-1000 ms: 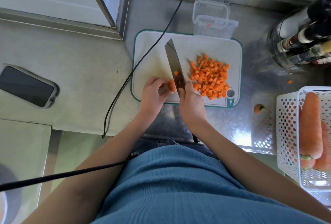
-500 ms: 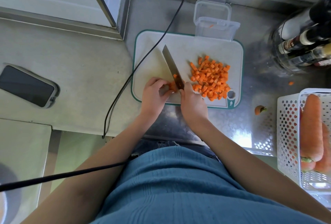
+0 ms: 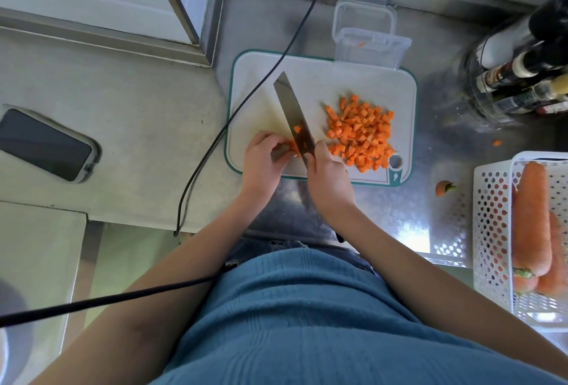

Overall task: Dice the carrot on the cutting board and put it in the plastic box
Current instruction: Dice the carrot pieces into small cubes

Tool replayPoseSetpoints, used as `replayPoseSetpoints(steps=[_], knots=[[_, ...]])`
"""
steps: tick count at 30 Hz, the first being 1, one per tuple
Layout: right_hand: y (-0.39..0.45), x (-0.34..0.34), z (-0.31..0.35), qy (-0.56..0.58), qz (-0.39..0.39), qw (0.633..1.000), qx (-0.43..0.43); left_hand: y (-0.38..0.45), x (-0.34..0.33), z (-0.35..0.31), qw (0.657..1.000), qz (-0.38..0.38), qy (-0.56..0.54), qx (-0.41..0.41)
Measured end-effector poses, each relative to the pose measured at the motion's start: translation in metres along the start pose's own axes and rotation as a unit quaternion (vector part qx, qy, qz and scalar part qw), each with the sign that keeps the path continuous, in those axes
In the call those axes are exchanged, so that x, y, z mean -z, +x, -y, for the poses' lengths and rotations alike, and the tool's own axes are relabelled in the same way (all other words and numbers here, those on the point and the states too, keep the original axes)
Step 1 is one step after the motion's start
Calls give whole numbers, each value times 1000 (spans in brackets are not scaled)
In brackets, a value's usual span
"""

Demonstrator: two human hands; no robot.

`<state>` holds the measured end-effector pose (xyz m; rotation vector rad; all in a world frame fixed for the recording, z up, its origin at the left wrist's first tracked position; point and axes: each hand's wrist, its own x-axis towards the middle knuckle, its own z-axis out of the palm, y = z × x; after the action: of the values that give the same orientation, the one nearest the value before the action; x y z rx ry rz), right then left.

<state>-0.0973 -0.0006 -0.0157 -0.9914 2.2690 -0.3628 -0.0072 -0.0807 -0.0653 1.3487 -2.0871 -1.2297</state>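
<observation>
Phone (image 3: 46, 144), black cable (image 3: 246, 101), bottles (image 3: 522, 77)

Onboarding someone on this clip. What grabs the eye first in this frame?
The pile of orange carrot dice on the right half of the white cutting board. Next, the knife at the board's near edge: the right hand grips its handle, while the left hand holds the last carrot piece against the blade. The plastic box sits open at the board's far edge, nearly empty.
</observation>
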Motion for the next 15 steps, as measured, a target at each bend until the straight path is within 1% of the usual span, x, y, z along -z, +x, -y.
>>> replayPoseSetpoints(steps=[3, 9, 15], knots=[[-2, -6, 0, -45, 9, 999, -10, 0, 1, -2, 1000, -4, -4, 3], [4, -6, 8, -69, 43, 996, -31, 1, 0, -2, 1000, -6, 7, 3], [8, 0, -4, -39, 15, 999, -10, 2, 1, -2, 1000, 0, -15, 11]])
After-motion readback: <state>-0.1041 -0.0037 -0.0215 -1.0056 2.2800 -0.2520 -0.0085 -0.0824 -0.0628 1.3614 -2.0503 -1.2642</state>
